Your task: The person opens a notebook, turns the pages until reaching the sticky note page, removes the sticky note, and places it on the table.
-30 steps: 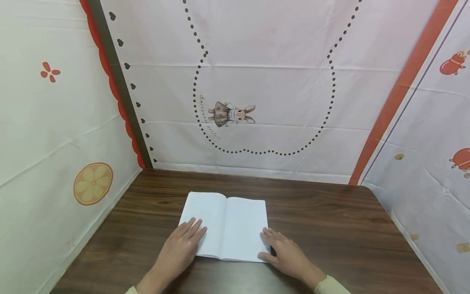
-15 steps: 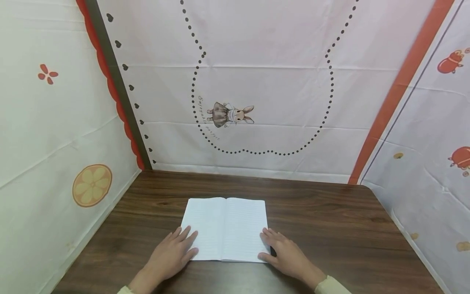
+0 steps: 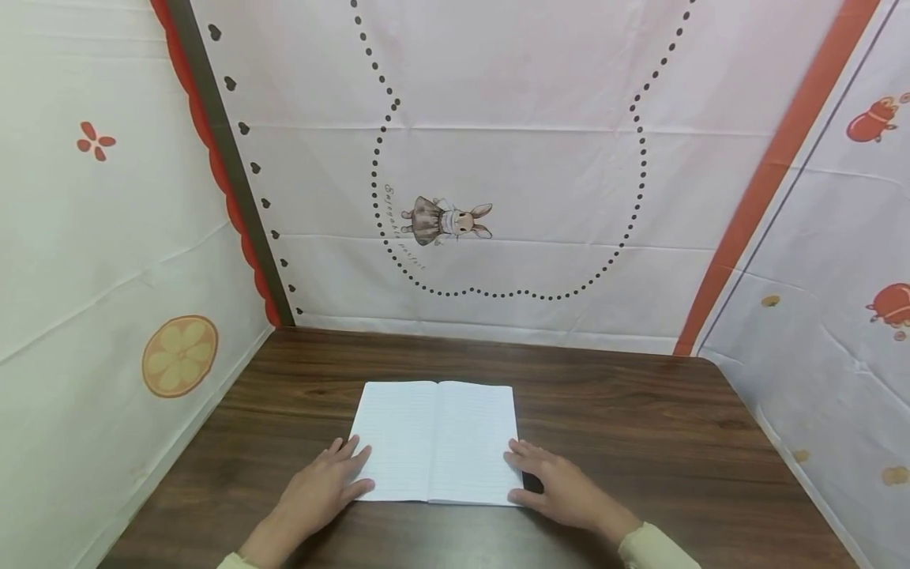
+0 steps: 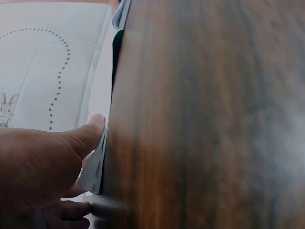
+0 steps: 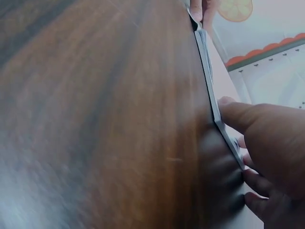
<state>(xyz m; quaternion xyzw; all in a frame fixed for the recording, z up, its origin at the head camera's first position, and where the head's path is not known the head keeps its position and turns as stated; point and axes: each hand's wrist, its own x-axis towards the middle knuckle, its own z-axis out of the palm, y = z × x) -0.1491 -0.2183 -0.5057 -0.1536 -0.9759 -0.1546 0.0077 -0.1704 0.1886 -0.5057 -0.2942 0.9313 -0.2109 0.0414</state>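
Observation:
An open notebook (image 3: 398,435) with white ruled pages lies on the brown wooden table. My left hand (image 3: 313,494) rests at its left edge, thumb and index fingertip on the page, other fingers beside the edge. In the left wrist view the left thumb (image 4: 95,126) lies over the page edges, which fan slightly. On the opposite side my right hand (image 3: 562,486) touches the right edge with thumb and fingertips. The right wrist view has the right thumb (image 5: 231,107) on top and other fingers along the side. Undersides of the fingers are partly hidden.
The dark wood-grain table (image 3: 626,419) extends around the notebook. White printed cloth (image 3: 526,190) hangs behind it, with more cloth (image 3: 107,261) on the left and a further cloth panel (image 3: 839,316) on the right.
My left hand has slid left across the left page to its outer edge. That page now lies flatter and shows ruled lines. My right hand stays almost in place.

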